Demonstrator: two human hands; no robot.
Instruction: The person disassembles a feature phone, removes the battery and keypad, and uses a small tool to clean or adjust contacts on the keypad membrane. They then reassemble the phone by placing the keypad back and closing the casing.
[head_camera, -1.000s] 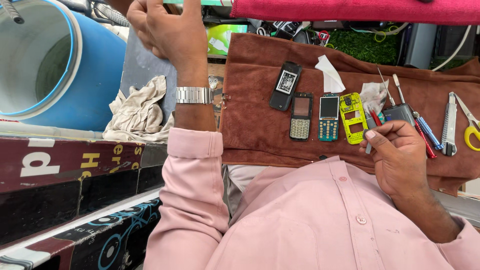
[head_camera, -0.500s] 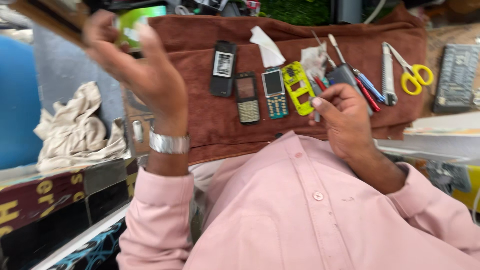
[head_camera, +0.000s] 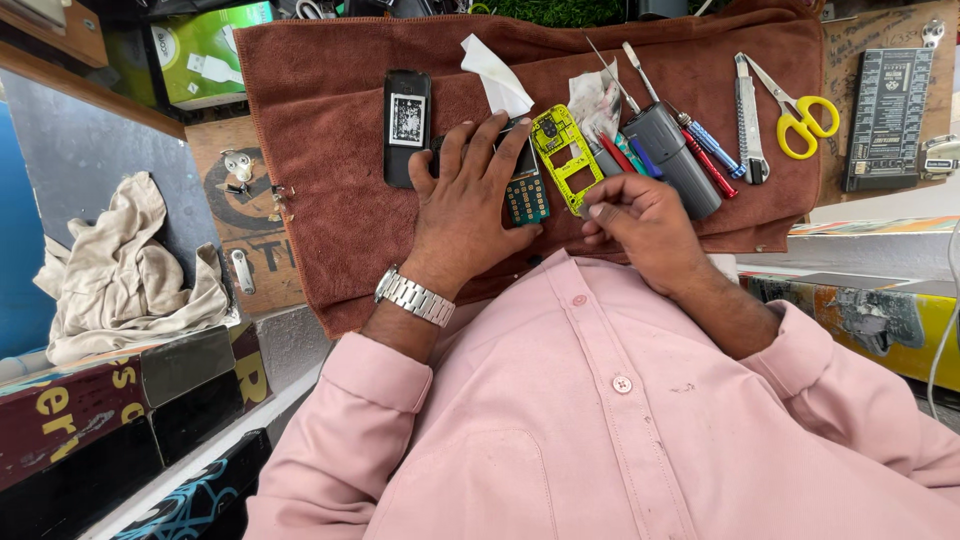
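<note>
My left hand (head_camera: 468, 205) lay flat, fingers spread wide, on a phone with a teal keypad (head_camera: 525, 195) on the brown towel (head_camera: 330, 180). My right hand (head_camera: 640, 225), fingers curled narrow, touched the lower end of the yellow phone frame (head_camera: 562, 158); whether it pinched anything I could not tell. A black phone (head_camera: 406, 127) lay just left; screwdrivers (head_camera: 700, 150) and yellow scissors (head_camera: 795, 110) lay to the right.

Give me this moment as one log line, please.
left hand: flat on phones | right hand: fingers curled beside yellow phone shell | surface: brown towel | nearby: screwdrivers, scissors
</note>
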